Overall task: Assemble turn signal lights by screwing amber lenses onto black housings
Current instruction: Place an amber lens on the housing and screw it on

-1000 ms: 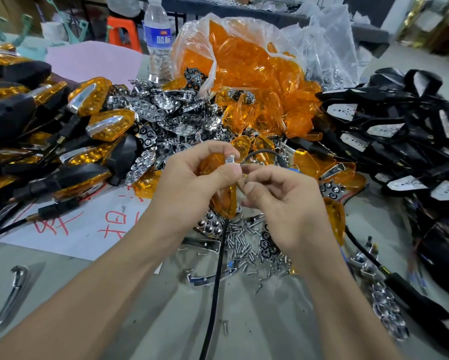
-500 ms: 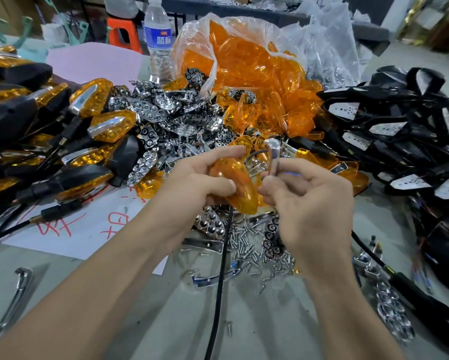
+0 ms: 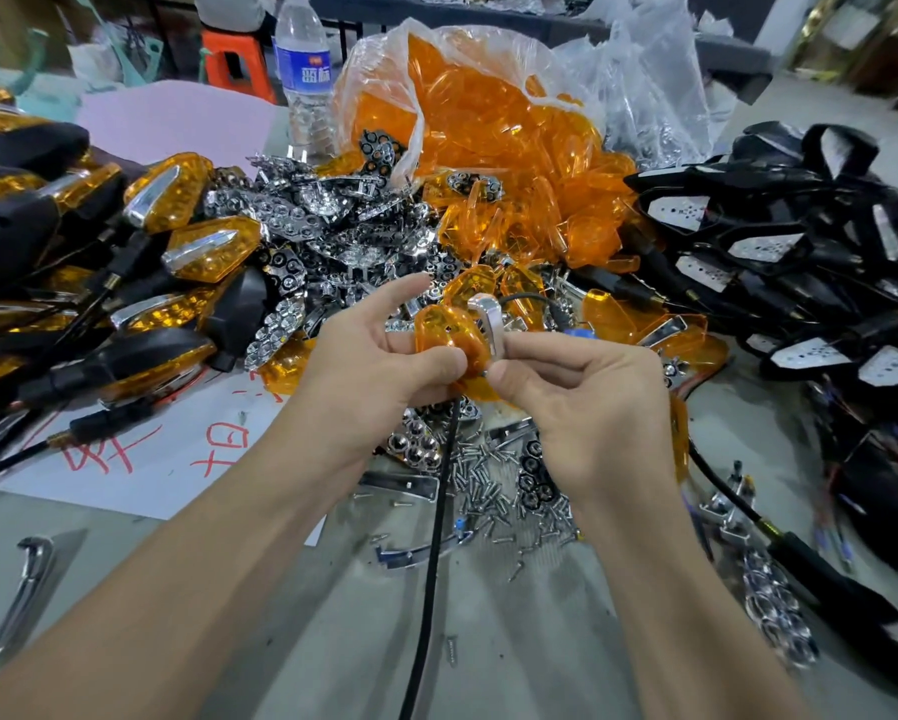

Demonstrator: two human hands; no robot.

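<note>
The lens [image 3: 449, 337] is mid-scene above the grey counter [image 3: 540, 626], gripped by the left hand [image 3: 379, 371] between thumb and curled fingers. The right hand [image 3: 587, 402] pinches a chrome strip [image 3: 488, 324] at the lens's right edge. Just beyond, an open clear bag [image 3: 493, 49] holds spare lenses [image 3: 488, 137]. Loose screws [image 3: 493, 493] lie near, below the hands. Black housings [image 3: 800, 252] are heaped on the right and finished lights [image 3: 192, 200] on the left. A bottle [image 3: 303, 65] and an orange stool [image 3: 231, 59] stand far.
</note>
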